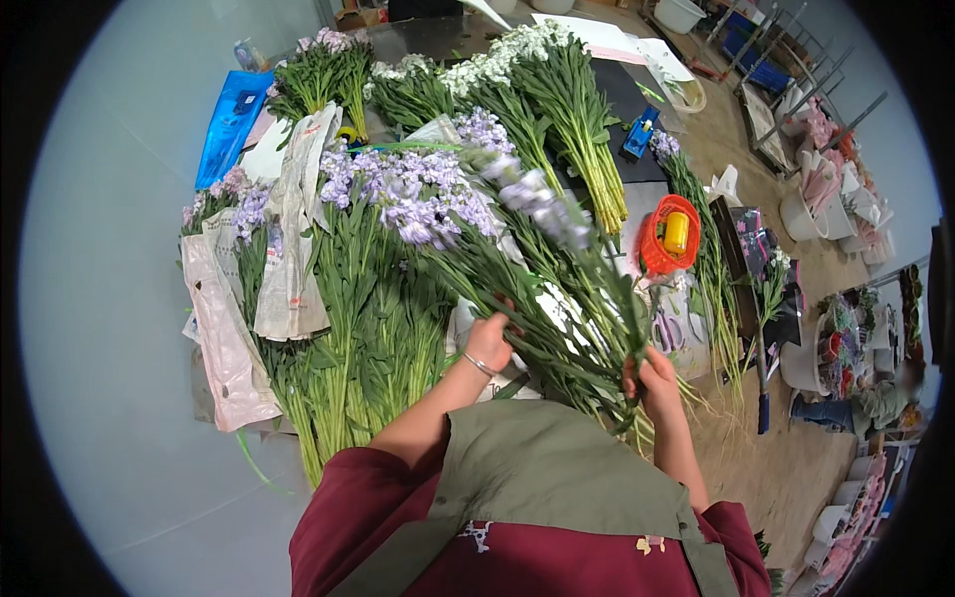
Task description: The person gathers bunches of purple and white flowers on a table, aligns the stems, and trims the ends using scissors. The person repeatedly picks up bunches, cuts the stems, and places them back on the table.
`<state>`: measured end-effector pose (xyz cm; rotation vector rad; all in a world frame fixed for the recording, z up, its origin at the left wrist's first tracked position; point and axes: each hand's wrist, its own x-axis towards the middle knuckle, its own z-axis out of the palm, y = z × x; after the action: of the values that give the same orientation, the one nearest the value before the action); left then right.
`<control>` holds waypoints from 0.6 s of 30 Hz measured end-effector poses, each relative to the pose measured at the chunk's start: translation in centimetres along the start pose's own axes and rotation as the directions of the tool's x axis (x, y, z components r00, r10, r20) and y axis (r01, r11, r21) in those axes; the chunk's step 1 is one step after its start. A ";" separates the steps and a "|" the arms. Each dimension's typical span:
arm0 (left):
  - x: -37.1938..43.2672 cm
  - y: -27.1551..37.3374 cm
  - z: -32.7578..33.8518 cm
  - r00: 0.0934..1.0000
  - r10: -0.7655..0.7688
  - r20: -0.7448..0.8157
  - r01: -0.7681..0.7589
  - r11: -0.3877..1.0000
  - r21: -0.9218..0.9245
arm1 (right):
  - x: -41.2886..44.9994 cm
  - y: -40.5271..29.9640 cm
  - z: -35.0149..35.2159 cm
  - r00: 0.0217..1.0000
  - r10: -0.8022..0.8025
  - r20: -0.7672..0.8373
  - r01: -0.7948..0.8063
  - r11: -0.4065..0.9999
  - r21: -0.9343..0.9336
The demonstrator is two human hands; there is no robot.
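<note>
My left hand (490, 342), with a silver bangle at its wrist, grips leafy stems of a bunch of lavender stock flowers (440, 209). In my right hand (653, 382) is a separate flower stem (623, 298), whose pale lavender bloom (545, 201) is blurred and leans up to the left. More leafy stems run between the two hands over white paper. Left of my left hand lies a wide pile of lavender stock (351, 321), its stem ends towards me. Purple-handled scissors (668, 330) rest on the table just beyond my right hand.
White stock bunches (574, 112) lie at the back. A red plastic basket (644, 242) holds a yellow object (676, 233); a blue tape dispenser (640, 134) is nearby. Newspaper wraps (291, 283) cover flowers at left. Loose stems (709, 254) line the right edge. A person (884, 403) is far right.
</note>
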<state>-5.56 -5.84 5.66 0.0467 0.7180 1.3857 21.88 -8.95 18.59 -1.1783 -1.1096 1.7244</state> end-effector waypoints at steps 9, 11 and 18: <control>1.9 4.8 -0.7 0.987 0.038 0.159 -0.008 0.983 -0.184 | -8.6 -2.9 -6.5 0.903 -0.216 -0.372 0.215 0.976 -0.044; 1.1 5.3 -0.3 0.984 0.056 0.170 -0.029 0.987 -0.157 | -10.2 -7.2 -7.4 0.868 -0.259 -0.423 0.231 0.966 -0.117; -0.1 4.2 1.3 0.978 0.058 0.199 -0.024 0.986 -0.168 | -8.0 -16.8 -2.9 0.832 -0.417 -0.366 0.263 0.878 -0.401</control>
<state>-8.61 -4.46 8.59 0.0720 0.4332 1.4521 28.84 -9.88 36.08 -1.3865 -1.2597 0.9418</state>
